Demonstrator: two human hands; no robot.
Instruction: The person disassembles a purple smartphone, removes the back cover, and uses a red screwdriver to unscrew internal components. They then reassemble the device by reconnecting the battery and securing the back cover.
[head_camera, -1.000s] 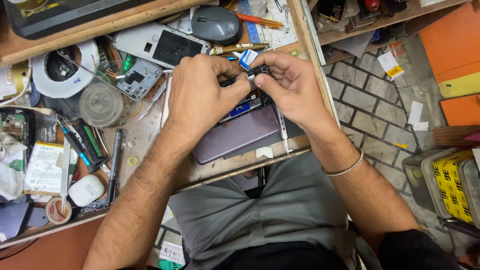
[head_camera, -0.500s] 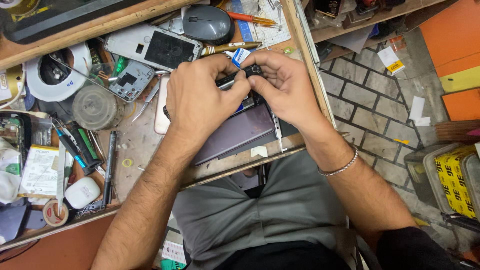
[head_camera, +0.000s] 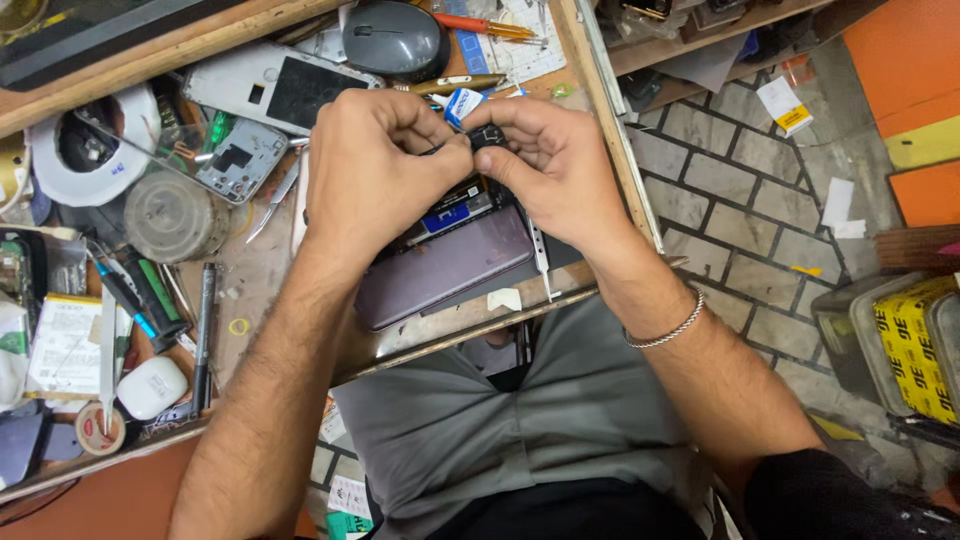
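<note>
Cluttered with phone parts and hand tools, the wooden counter (head_camera: 250, 270) filled the left and middle of the head view, with a brick-patterned floor (head_camera: 720, 180) to its right. As a judgement, the work looked to be in its middle: the opened phone (head_camera: 440, 265), a purple-grey slab with its inner board showing at the far end, lay flat on the counter near the person's lap, and nothing showed it closed up again. Both hands met just above its far end. The left hand (head_camera: 375, 165) was curled, fingers pinched narrow against a small dark part (head_camera: 487, 135) that the right hand (head_camera: 555, 165) also gripped between thumb and forefinger; what the part was could not be told, as the fingers hid most of it. A little blue and white piece (head_camera: 462, 103) showed just beyond the left knuckles. The phone lay directly under and nearer than the two hands, partly covered by them. Farther off sat a grey mouse (head_camera: 392, 38); to the left were a white phone frame (head_camera: 275, 90), a round lidded jar (head_camera: 175, 215) and a black pen (head_camera: 204, 330).
</note>
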